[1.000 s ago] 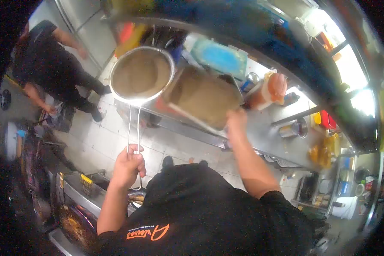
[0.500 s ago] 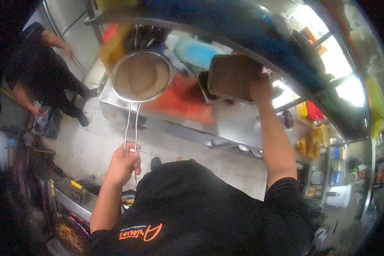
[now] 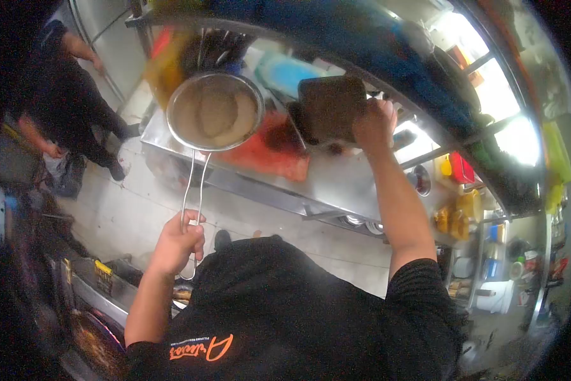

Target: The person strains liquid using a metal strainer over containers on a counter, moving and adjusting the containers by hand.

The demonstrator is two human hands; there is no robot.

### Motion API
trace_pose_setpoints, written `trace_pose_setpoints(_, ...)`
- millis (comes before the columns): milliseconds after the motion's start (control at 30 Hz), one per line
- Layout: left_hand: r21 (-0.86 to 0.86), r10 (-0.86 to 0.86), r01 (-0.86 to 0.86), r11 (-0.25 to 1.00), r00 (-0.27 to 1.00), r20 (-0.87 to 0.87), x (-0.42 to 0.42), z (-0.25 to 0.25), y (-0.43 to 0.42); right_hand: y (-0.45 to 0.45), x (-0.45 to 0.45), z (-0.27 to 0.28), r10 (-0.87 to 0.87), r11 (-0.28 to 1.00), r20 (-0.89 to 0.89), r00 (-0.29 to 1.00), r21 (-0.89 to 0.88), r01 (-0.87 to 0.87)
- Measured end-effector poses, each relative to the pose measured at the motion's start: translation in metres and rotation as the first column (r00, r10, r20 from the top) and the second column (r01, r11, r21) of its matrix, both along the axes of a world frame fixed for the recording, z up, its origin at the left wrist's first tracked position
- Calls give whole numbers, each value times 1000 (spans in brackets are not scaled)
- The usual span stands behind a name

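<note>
My left hand (image 3: 181, 241) is closed round the wire handle of a round mesh strainer (image 3: 215, 114). The strainer is held out above the left part of the steel counter, its bowl facing me. Further right, my right hand (image 3: 373, 125) grips the right side of a dark, roughly rectangular pan or container (image 3: 330, 108). Blur hides what is in that container, and some of the right fingers are behind it. Just left of it lies a red cutting board (image 3: 276, 152) on the counter.
The steel counter (image 3: 342, 181) runs across in front of me, with a shelf (image 3: 387, 57) above it. A blue and white item (image 3: 288, 73) sits at the back. Another person (image 3: 69, 105) stands at far left. Behind my left arm is a cooking station (image 3: 101, 311).
My right hand and the dark container have shifted left and tilted, now covering more of the dark item beside it. The strainer stays nearly in place.
</note>
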State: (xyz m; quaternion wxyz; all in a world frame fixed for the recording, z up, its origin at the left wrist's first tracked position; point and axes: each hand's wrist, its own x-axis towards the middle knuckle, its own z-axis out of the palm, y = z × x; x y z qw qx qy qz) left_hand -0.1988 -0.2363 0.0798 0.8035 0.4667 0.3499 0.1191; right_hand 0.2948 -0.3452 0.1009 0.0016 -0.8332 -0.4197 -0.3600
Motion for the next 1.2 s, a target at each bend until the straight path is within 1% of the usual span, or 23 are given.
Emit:
trace_pose_setpoints(100,-2,0,0,1000,1000,-3,-1,-2,-2,2,-30,26,96,995,-149,984,48,-90)
trace_pose_setpoints(167,-2,1,-1,1000,1000,-6,-2,-4,-4,3,-44,36,71,997,-108,992,-14,-73)
trace_pose_setpoints(267,8,-12,13,1000,1000,-22,-4,-2,-3,5,-52,44,19,993,-90,996,-118,-30)
trace_pose_setpoints(367,-1,-12,12,1000,1000,-22,-6,-4,-5,5,-56,44,-2,984,-37,999,-180,-5)
trace_pose_setpoints(433,-13,-9,9,1000,1000,-16,-6,-5,-4,4,-60,45,-5,984,-57,998,-178,-5)
trace_pose_setpoints(533,-5,2,-2,1000,1000,6,-5,-6,-6,4,-64,49,-4,990,-154,988,-138,-18)
trace_pose_setpoints(567,-5,-9,9,1000,1000,-11,-6,-5,-6,3,-64,47,-8,993,-160,987,-117,-10)
trace_pose_setpoints(633,-4,-24,24,1000,999,-40,-3,-4,-4,6,-53,41,-2,984,-134,991,-179,-22)
trace_pose_setpoints(700,-5,-14,14,1000,1000,-23,-2,-7,-5,8,-46,40,19,936,-79,997,-349,-45)
trace_pose_setpoints(733,-5,-12,12,1000,1000,-16,-3,-8,-5,4,-48,39,-28,954,-145,989,-300,-17)
trace_pose_setpoints(767,-8,-8,8,1000,1000,-13,-3,-8,-5,4,-68,56,-69,968,-212,975,-250,14)
trace_pose_setpoints(833,-14,8,-8,1000,1000,-2,-2,-8,-5,8,-70,58,-42,990,-312,949,-141,-2)
trace_pose_setpoints(867,-10,4,-5,1000,1000,-8,-2,-8,-5,3,-58,40,13,995,-347,938,-86,-46)
trace_pose_setpoints(933,2,-4,4,1000,1000,-17,-3,-10,-4,1,-46,30,-1,981,-345,939,-185,-67)
trace_pose_setpoints(1000,-14,2,-2,1000,1000,-23,-3,-7,-3,9,-41,33,-114,880,-249,962,-474,-18)
trace_pose_setpoints(1100,-14,-7,6,1000,999,-33,-3,-7,-3,9,-62,49,-192,960,-497,846,-275,56)
trace_pose_setpoints(1200,-1,-8,8,1000,1000,-25,-2,-9,-2,6,-78,64,-193,958,-386,902,-272,89)
